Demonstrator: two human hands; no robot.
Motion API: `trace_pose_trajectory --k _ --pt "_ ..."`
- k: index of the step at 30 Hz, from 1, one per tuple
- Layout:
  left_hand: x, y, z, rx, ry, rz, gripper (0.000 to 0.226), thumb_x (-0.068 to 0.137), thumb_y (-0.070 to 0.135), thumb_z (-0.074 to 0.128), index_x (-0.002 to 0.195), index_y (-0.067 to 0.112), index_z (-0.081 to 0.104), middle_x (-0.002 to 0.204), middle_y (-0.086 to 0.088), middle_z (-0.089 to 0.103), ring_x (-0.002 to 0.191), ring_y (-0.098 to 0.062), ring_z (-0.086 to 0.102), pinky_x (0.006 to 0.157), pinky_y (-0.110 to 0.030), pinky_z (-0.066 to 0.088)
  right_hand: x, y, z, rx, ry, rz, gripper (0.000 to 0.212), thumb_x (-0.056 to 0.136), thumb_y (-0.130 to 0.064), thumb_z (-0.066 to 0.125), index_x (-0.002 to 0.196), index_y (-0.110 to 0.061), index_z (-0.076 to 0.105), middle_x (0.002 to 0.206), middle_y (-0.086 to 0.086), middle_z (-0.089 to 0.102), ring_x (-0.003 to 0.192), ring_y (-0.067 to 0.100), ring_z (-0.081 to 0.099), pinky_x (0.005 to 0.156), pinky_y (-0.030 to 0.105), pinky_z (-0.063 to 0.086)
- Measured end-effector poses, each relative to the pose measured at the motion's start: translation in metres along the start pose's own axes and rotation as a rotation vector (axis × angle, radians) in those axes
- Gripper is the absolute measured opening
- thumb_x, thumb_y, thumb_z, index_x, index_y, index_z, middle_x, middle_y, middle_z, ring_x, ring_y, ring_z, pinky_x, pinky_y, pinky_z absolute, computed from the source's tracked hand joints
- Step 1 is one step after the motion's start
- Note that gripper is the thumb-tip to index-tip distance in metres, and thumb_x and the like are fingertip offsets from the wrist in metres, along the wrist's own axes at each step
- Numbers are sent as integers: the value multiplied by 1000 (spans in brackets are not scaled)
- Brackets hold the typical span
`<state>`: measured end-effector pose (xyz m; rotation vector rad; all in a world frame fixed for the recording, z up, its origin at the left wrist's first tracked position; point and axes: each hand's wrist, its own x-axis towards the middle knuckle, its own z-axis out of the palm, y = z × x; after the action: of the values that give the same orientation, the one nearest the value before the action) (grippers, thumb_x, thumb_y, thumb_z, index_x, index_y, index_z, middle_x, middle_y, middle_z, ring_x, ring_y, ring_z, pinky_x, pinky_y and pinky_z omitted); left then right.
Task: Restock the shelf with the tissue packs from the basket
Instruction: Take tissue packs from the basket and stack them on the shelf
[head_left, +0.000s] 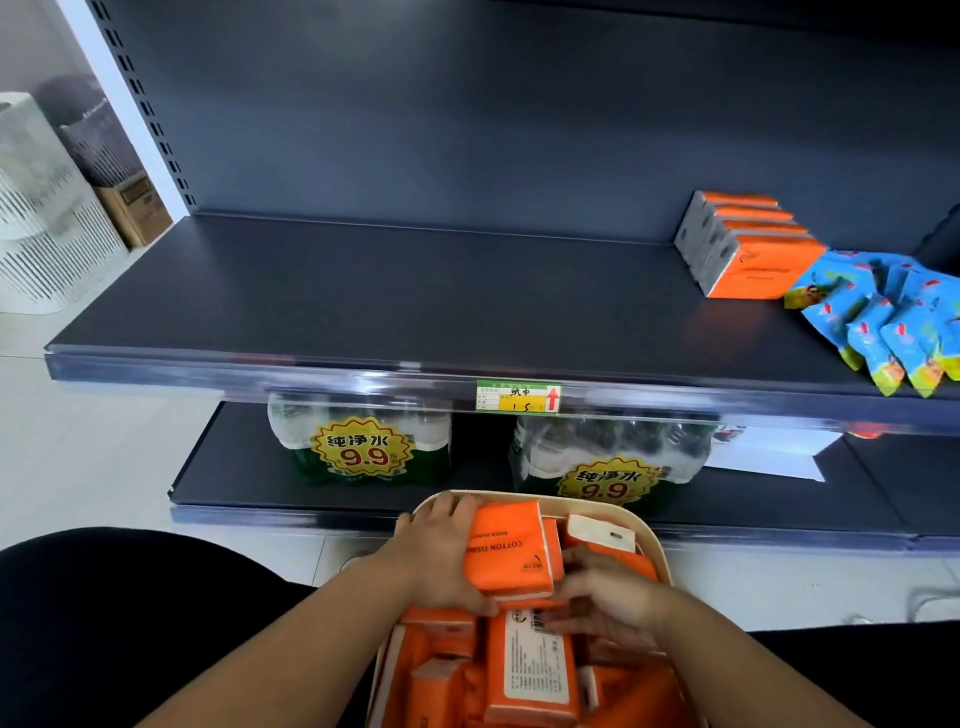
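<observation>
The top tissue pack (511, 551), wrapped in orange film printed COTTON TISSUE, lies on the heap in the cream basket (652, 535), low in front of the person and below the shelf. The left hand (441, 551) is clamped on its left side, fingers hooked over the far edge and thumb at the near corner. The right hand (608, 597) comes in from the opposite side, fingers curled against the pack's right edge. Whether it grips this pack alone or also the one beneath cannot be told. More orange tissue packs (530, 670) fill the basket at all angles, 1 with its white label up.

On the dark grey shelf (363, 291), a row of 4 orange packs (748, 244) stands on edge at the right, touching blue snack packets (883, 322). A price tag (518, 397) sits on the front rail, and 2 multipacks of bottled water (358, 447) stand on the level below.

These packs should be light, soft and springy, and the film looks slick. Squeezing the broad faces between both palms should hold best, and might carry several at once. A loose pinch on the film could slip. The likely slot is just left of the standing row, set on edge to match it.
</observation>
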<state>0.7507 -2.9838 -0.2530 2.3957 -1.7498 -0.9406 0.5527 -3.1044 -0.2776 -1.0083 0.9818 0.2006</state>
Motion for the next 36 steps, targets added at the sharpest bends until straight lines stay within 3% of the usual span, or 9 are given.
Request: trace_pose_trajectory --k 7,11,14,18,23,25,29,31,36 --pt "2 8 22 -63 73 -9 118 63 64 75 149 31 2 146 0 19 130 -25 38 106 -42 40 -1 -6 8 -115 -12 -47 82 61 -53 83 131 -27 48 117 5 70 109 25 65 91 46 54" --pt "0 12 25 -274 46 12 122 57 73 75 149 35 4 141 8 17 130 -18 35 105 -35 40 -1 -4 13 -154 37 -81 84 59 -47 87 130 -31 46 117 1 69 106 23 67 90 46 56" --pt "0 18 13 -821 45 -37 106 66 69 68 150 42 11 144 9 18 133 -22 34 104 -36 40 -5 -6 9 -105 14 -111 80 58 -39 88 127 -30 48 115 3 70 106 26 67 84 42 57" --pt "5 23 6 -1374 272 -184 70 91 47 58 148 29 20 131 -5 48 106 -20 57 80 -34 52 -7 -11 2 104 16 -175 75 68 -14 83 131 -22 43 121 11 67 111 31 64 87 45 55" --pt "-5 32 18 -1349 188 -262 100 61 91 48 138 31 28 119 -3 62 105 -23 65 98 -47 51 -17 -19 8 -67 -115 -154 70 68 -21 79 132 -18 50 123 9 67 115 29 62 99 48 50" --pt "-8 35 18 -1315 241 -204 99 67 86 44 144 31 17 125 -3 56 109 -22 62 96 -43 51 -22 -22 13 -168 -118 -167 64 68 -20 75 128 -13 55 119 8 69 114 26 63 102 44 47" --pt "-13 38 12 -1223 299 -53 84 82 71 39 149 32 6 128 -2 53 105 -13 62 76 -21 55 -32 -40 7 -224 -29 -279 88 54 -16 85 132 -18 45 119 8 68 112 25 64 102 44 48" --pt "-19 41 5 -1189 310 87 94 76 74 55 147 38 6 134 3 51 110 -8 61 81 -21 55 -43 -54 -2 -327 32 -360 95 49 -14 83 132 -28 39 124 7 62 113 24 62 98 44 51" --pt "-29 52 -29 -849 327 318 107 77 44 78 147 45 -4 137 26 44 121 7 50 101 -25 47 -75 -90 -19 -567 78 -512 121 55 -11 86 137 -51 8 126 -2 58 113 19 60 85 36 57"
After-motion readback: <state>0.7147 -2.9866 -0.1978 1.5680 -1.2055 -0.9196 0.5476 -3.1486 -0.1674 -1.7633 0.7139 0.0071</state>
